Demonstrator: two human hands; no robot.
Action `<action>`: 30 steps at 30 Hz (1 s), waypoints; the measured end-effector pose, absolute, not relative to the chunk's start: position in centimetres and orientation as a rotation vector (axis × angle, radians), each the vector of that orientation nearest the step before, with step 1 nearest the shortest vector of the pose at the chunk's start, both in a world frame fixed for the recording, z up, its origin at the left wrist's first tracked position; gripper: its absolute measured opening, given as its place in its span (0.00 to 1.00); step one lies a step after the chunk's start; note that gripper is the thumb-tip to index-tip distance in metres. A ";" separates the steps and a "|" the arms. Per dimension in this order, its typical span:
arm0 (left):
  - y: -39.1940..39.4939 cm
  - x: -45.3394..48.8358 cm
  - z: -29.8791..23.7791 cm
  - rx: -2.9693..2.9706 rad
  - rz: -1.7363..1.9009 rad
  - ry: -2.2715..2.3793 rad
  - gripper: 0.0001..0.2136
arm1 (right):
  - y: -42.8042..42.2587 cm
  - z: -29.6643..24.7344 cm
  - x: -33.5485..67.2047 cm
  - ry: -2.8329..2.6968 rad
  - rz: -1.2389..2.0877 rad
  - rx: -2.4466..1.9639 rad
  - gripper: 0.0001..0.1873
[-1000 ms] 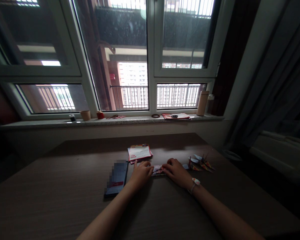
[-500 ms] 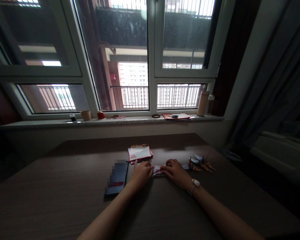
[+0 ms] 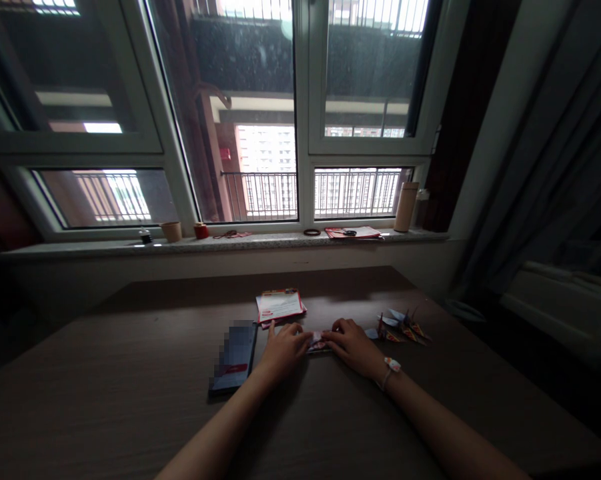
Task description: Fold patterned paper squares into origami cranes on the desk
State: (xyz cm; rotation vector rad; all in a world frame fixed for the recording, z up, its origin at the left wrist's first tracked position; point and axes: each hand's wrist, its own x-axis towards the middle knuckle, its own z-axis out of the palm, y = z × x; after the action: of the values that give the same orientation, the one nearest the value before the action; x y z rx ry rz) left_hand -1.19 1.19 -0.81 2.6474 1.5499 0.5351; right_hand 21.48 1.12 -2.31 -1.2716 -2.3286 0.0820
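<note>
A small piece of folded paper [image 3: 318, 343], whitish with dark red print, lies on the table between my two hands. My left hand [image 3: 285, 348] pinches its left end, fingers bent and pressed down on it. On the opposite end sit the closed fingertips of my right hand [image 3: 351, 345]; a bracelet with an orange-and-white charm [image 3: 392, 365] circles that wrist. My fingers cover both ends of the paper. Left of my left hand lies a phone [image 3: 236, 360], its screen partly blurred. Several folded paper cranes [image 3: 404, 328] are grouped to the right of my right hand.
Beyond my left hand lies a stack of red-bordered paper sheets [image 3: 280, 307]. The windowsill [image 3: 270, 241] holds a paper cup [image 3: 171, 231], a red spool-like item [image 3: 201, 231], more red papers [image 3: 363, 233] with scissors, and a tan flask [image 3: 406, 208]. The brown table [image 3: 130, 347] extends towards me.
Both hands stay in almost the same place on the paper. The fingertips have shifted only slightly, and the paper's visible part looks a little different.
</note>
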 end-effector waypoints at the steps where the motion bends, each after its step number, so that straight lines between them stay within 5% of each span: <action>1: 1.2 -1.2 -0.8 2.652 0.532 1.551 0.14 | 1.1 -2.3 21.5 -2.328 0.083 -1.269 0.16; 30: 1.3 -0.9 -0.6 2.622 0.526 1.571 0.14 | 1.0 -2.3 21.1 -2.335 0.058 -1.345 0.18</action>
State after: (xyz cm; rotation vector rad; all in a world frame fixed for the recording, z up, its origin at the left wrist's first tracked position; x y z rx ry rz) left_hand -0.92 1.32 -0.62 2.6217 1.5714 0.5259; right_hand 21.15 0.99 -2.29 -1.3452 -2.3354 0.0578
